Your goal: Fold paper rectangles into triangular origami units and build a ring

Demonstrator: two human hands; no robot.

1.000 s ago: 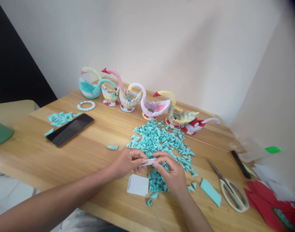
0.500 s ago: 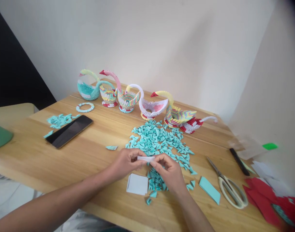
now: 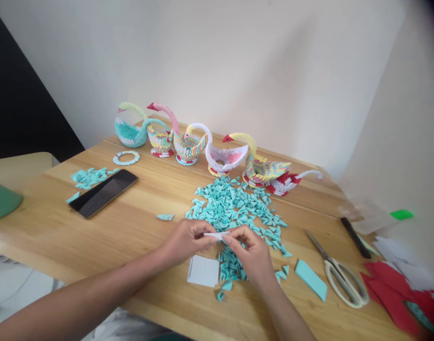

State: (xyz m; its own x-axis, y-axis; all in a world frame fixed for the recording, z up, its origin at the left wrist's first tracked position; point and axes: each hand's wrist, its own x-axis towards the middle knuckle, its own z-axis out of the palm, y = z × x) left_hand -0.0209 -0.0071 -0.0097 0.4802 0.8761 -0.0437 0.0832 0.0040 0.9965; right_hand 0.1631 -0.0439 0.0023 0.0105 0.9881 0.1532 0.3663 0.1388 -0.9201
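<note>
A small folded white paper strip (image 3: pixel 217 235) is pinched between my two hands above the table. My left hand (image 3: pixel 188 240) grips its left end between thumb and fingers. At its right end, my right hand (image 3: pixel 248 246) holds it between thumb and forefinger. Just behind and under the hands spreads a heap of folded turquoise paper triangles (image 3: pixel 224 201). A stack of white paper squares (image 3: pixel 203 271) lies on the wood below my left hand. To the right of my right hand is a stack of turquoise paper rectangles (image 3: pixel 311 280).
Several folded-paper swans (image 3: pixel 226 158) line the back of the table (image 3: pixel 142 237). A black phone (image 3: pixel 103 193), a paper ring (image 3: pixel 126 157) and more turquoise pieces (image 3: pixel 91 177) lie at left. White-handled scissors (image 3: pixel 345 282), a black cutter (image 3: pixel 355 237) and red paper (image 3: pixel 391 289) are at right.
The white paper strip looks slightly narrower and more closed between my fingers. Both hands stay almost in place, and the whole view has shifted a little.
</note>
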